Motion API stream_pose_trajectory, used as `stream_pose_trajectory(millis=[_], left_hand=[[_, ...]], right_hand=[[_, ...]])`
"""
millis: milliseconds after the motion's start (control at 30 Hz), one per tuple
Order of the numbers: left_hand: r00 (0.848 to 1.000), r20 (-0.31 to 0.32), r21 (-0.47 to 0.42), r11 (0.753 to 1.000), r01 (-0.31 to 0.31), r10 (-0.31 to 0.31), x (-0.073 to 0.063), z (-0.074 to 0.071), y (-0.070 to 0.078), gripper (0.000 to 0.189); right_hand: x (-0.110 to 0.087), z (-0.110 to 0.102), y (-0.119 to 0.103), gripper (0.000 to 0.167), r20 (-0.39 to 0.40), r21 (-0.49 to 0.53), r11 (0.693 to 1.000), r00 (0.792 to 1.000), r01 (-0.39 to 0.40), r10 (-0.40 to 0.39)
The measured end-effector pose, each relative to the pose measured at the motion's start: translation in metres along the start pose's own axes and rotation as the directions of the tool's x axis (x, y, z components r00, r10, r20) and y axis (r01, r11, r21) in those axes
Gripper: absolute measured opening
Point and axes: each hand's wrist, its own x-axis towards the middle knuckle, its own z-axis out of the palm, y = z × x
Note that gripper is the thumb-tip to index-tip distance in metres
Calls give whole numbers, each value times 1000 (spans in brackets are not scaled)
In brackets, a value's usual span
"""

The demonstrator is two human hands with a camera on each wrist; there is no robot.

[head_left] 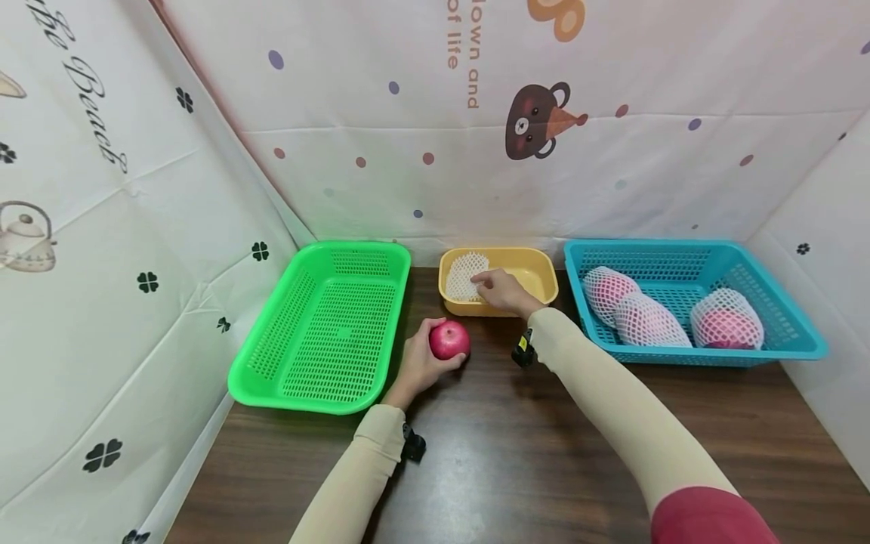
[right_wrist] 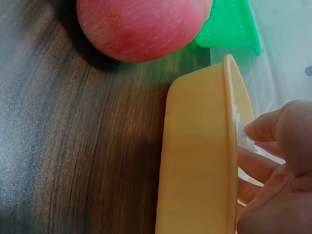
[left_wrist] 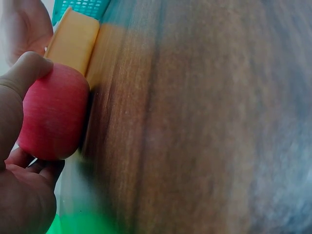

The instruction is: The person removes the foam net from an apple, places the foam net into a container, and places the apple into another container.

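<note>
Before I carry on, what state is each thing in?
Apple: bare, unwrapped
Left hand: gripping the apple
Yellow tray: upright
Foam net: inside the yellow tray
Right hand: pinching the foam net
Green basket: upright, no fruit inside
Wrapped fruits: three, netted
Blue basket: upright, holding the wrapped fruits

"and", "of life" on the back sheet (head_left: 476,181); "beach" on the left sheet (head_left: 197,249)
</note>
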Motion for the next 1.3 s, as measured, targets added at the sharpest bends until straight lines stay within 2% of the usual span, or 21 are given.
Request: stream_pose_trajectory(millis=[233,333,433,600,733,933,1033,1167,1300], left_hand=[[1000,3,5,1000,3,-3,1,0,2,70],[1000,2,11,1000,0,0,0,0,3,71],[1000,6,20,1000,-12,12,1,0,4,71],[999,33,47,999,-25,23,2,-1,5,72],[999,51,134,991,-13,6,2,-2,16,72],[993,72,327,943,67,-95,1,-5,46,77],[986,87,390,915,101,-145,2,-7,57,76],[982,125,486,872,63,-140,6,-9,63,74],[973,174,573,819,23,-149,13,-11,69,68]], right_hand=[[0,-1,1,41,5,-45,999,1000,16,-15],[0,-1,2,42,17,-93,995,1000,23,-22],[-1,-1,2,44,26,-155,988,1000,-4,8],[-5,-2,0,47,10,-290,956,998,-51,56],[-8,-2,-1,54,12,-365,930,998,-50,58],[-11,-2,2,76,18,-412,910,999,-38,50],[-11,-3,5,85,72,-427,904,997,7,26],[-11,-6,7,105,164,-404,911,986,79,-13],[-12,-9,10,119,197,-403,905,979,134,-57]])
